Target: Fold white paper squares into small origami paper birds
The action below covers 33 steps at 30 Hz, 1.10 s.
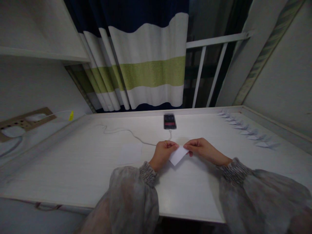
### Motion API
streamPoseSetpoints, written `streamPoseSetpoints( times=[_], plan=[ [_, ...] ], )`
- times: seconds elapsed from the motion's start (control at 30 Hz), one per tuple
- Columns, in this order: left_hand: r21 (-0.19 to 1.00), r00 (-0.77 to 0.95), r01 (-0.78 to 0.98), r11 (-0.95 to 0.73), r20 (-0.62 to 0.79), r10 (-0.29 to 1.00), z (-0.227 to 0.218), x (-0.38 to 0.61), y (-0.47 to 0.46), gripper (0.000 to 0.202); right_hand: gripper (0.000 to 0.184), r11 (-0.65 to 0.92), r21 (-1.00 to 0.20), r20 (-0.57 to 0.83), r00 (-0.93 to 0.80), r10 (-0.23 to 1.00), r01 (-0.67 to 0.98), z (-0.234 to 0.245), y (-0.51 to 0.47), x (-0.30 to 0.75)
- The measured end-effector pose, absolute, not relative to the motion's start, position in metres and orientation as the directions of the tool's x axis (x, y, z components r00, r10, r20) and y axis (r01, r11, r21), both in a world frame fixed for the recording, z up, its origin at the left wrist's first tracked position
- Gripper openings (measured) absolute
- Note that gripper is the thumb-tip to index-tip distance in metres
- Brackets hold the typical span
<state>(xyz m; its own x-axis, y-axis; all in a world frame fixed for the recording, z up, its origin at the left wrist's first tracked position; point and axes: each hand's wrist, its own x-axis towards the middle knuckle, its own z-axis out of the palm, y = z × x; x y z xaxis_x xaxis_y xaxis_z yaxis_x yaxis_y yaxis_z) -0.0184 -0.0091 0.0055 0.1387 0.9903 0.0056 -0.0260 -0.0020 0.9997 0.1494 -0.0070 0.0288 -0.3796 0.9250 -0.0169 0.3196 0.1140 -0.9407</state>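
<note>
A small folded piece of white paper (178, 156) is held up between my two hands over the white desk. My left hand (163, 152) pinches its upper left edge between thumb and fingers. On the other side, my right hand (200, 149) grips the upper right corner in the same way. The paper's lower corner points down toward me. A flat white sheet (130, 153) lies on the desk to the left of my left hand.
Several folded paper cranes (253, 132) stand in a row along the desk's right side. A dark, blurred-out device (169, 121) sits at the back with a white cable (131, 132) trailing left. A power strip (26, 122) is on the left wall. Behind hangs a striped curtain (153, 73).
</note>
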Motion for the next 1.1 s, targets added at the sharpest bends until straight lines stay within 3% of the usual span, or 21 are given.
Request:
streamPoseSetpoints(
  times=[0.27, 0.5, 0.73, 1.1],
  plan=[
    [0.999, 0.117, -0.031, 0.011, -0.007, 0.993, 0.007, -0.02, -0.009, 0.021, 0.029, 0.08, -0.953, -0.044, -0.396, 0.917, 0.292, 0.033, -0.007, 0.156],
    [0.998, 0.039, -0.06, 0.03, -0.028, 0.999, 0.004, -0.023, -0.004, 0.021, 0.036, 0.031, -0.99, -0.018, -0.342, 0.94, 0.137, 0.034, -0.003, 0.165],
    [0.998, 0.05, -0.06, 0.026, -0.023, 0.998, 0.007, -0.021, -0.006, 0.021, 0.021, 0.056, -0.979, -0.009, -0.321, 0.947, 0.194, 0.036, -0.008, 0.158],
    [0.998, 0.042, -0.06, -0.003, 0.006, 0.999, 0.008, -0.019, -0.005, 0.019, 0.024, 0.024, -0.987, -0.025, -0.294, 0.955, 0.16, 0.037, -0.01, 0.159]
  ],
)
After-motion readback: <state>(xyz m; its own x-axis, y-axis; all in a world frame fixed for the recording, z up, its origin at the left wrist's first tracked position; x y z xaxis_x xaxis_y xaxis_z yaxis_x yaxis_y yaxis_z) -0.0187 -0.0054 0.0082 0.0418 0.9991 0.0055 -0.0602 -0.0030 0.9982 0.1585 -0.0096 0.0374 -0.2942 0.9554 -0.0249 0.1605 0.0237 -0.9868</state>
